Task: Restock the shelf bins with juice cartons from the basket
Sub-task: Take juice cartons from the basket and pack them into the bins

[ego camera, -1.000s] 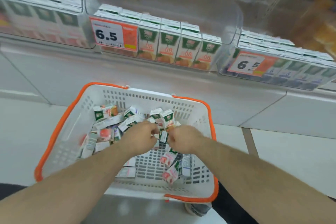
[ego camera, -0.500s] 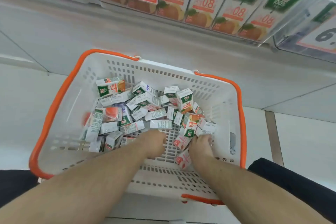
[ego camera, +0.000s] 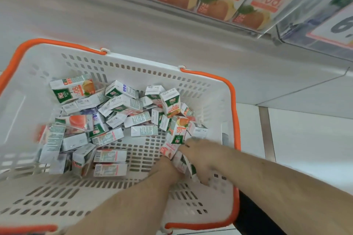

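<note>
The white basket (ego camera: 133, 70) with an orange rim holds several small juice cartons (ego camera: 133, 118) in a loose pile. Both hands are in its near right corner. My left hand (ego camera: 168, 170) curls down onto a white and green carton (ego camera: 183, 164) wedged between the two hands. My right hand (ego camera: 200, 156) grips the same cluster from the right, its fingertips by a pink carton (ego camera: 169, 149). The fingers of both hands are partly hidden. Above, the clear shelf bin (ego camera: 267, 31) shows a row of orange juice cartons (ego camera: 219, 5).
A second bin with a white price tag (ego camera: 340, 28) sits at the upper right. A grey shelf front (ego camera: 114, 25) runs behind the basket. Pale floor tiles (ego camera: 305, 139) lie to the right, and a dark trouser leg (ego camera: 254, 215) is beside the basket.
The view has dropped closer to the basket. Both hands moved to the near right corner, the left hand sliding right to meet the right hand around cartons.
</note>
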Motion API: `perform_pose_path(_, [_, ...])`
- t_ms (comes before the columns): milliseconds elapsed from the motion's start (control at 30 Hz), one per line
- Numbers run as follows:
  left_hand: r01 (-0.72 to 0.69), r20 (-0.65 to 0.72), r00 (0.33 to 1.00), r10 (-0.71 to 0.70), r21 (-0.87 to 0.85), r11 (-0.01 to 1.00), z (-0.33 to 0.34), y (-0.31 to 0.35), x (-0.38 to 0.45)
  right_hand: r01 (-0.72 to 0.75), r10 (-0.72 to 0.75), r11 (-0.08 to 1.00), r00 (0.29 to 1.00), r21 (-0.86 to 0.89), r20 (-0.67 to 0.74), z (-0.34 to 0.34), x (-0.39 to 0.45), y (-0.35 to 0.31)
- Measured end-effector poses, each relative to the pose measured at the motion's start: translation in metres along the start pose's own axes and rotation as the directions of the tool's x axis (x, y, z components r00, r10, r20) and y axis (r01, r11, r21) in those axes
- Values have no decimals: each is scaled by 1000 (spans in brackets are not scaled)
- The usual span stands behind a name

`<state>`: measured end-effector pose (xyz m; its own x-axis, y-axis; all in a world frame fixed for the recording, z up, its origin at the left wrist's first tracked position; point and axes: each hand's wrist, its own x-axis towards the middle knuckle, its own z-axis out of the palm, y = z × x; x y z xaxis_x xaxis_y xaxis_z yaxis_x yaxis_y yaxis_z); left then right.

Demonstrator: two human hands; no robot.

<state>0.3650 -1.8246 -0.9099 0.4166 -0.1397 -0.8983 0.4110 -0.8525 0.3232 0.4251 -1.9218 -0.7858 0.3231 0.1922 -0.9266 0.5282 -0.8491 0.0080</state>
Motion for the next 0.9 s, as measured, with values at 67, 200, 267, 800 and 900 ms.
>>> perform_pose_path(67, [38, 15, 999, -37, -67, 997, -7, -2, -1, 1, -1, 998, 1000, 69, 8, -10, -10, 7])
perform_pose_path(200, [76, 61, 996, -65, -192, 978, -40, -9, -20, -7, 27, 977, 996, 212, -89, -19, -26, 15])
perform_pose_path(267, [38, 43, 999, -29, -218, 975, -56, -18, -28, 12, 27, 957, 991, 291, -132, -24, -38, 19])
perform_pose_path(800, [-426, -329, 848, 416, -889, 166, -149, -14, -172, 430, 26, -265, 898, 863, -439, -64, -190, -6])
perform_pose_path(900, [-391, -353, 826, 440, -920, -4, -156, -9, -193, 506, 120, -300, 861, 809, -494, -69, -207, -11])
